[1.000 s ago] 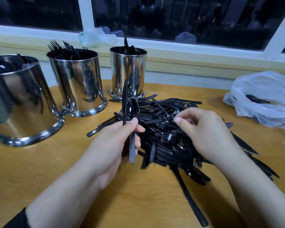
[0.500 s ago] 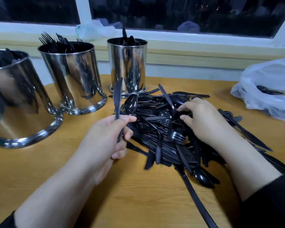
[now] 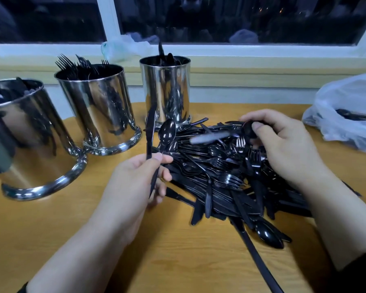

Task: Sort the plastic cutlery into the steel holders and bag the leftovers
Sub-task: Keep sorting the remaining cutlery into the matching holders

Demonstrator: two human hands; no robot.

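A heap of black plastic cutlery (image 3: 230, 178) lies on the wooden table (image 3: 51, 225). My left hand (image 3: 133, 182) grips a black spoon (image 3: 167, 133) and a black knife (image 3: 150, 127) upright by their handles, just left of the heap. My right hand (image 3: 283, 149) pinches another black spoon (image 3: 248, 129) at the heap's far side, its handle blurred and pointing left. Three steel holders stand behind: the left holder (image 3: 30, 144), the middle holder (image 3: 97, 111) full of forks, and the right holder (image 3: 165, 92) with a few pieces.
A white plastic bag (image 3: 351, 115) with some black cutlery inside lies at the right edge of the table. A crumpled clear bag (image 3: 123, 47) sits on the window sill behind the holders. A long black knife (image 3: 256, 256) sticks out toward the front edge.
My right hand has picked a spoon out of the heap and lifted it. My left hand keeps its spoon and knife, nearly in the same place.
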